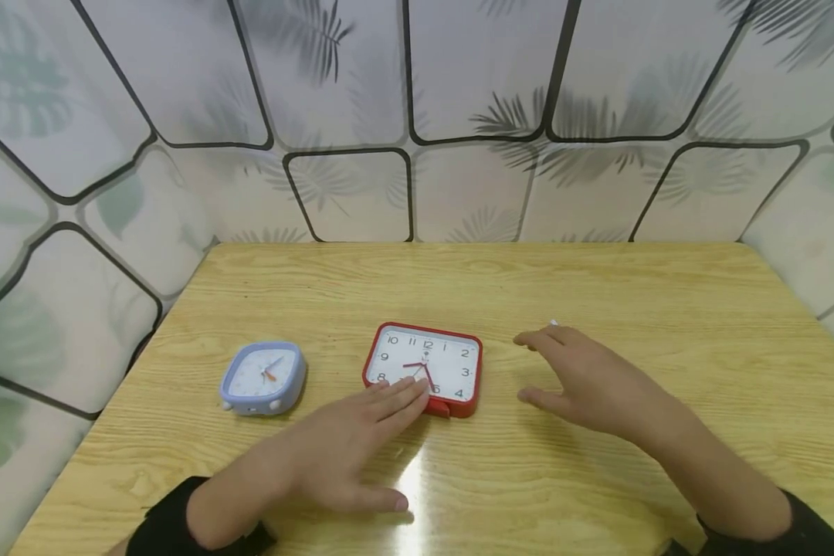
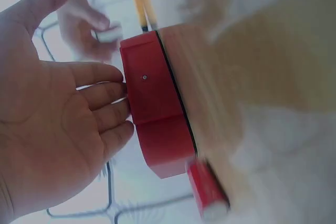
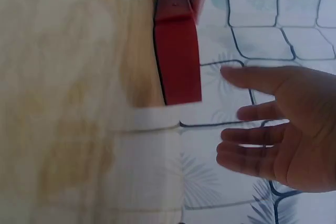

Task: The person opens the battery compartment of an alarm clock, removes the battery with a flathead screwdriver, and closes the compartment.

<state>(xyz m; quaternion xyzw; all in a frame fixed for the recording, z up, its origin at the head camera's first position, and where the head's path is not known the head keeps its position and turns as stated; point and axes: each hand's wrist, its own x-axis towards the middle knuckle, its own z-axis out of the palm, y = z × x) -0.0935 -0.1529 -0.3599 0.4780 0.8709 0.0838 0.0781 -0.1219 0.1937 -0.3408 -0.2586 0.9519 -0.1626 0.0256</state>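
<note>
Leftmost on the pale, wood-grained table [image 1: 639,286] sits a small blue clock [image 1: 262,378], lying on its back with its white dial up and two round feet toward the person. Next, out of a black sleeve [image 1: 163,521] at the lower left, comes the left hand [image 1: 350,448], palm down and fully extended: the four fingers lie straight and close together, the thumb stretches apart over the wood, and nothing is gripped. Its fingertips rest on the lower left part of a red clock [image 1: 452,363], covering some of the numerals near the 7. That clock lies face up near the middle of the table, well apart from the blue one, with a white dial, dark numerals and red pointers. Just beyond the right fingers shows a white speck [image 1: 554,322], too small to identify. Farther right, the right hand [image 1: 584,378] is held near the red clock without touching it; thumb and fingers are spread wide apart, and the palm, seen from the right wrist, holds nothing. Behind the table stands a wall [image 1: 472,85] patterned with dark-lined panels and leaves.
</note>
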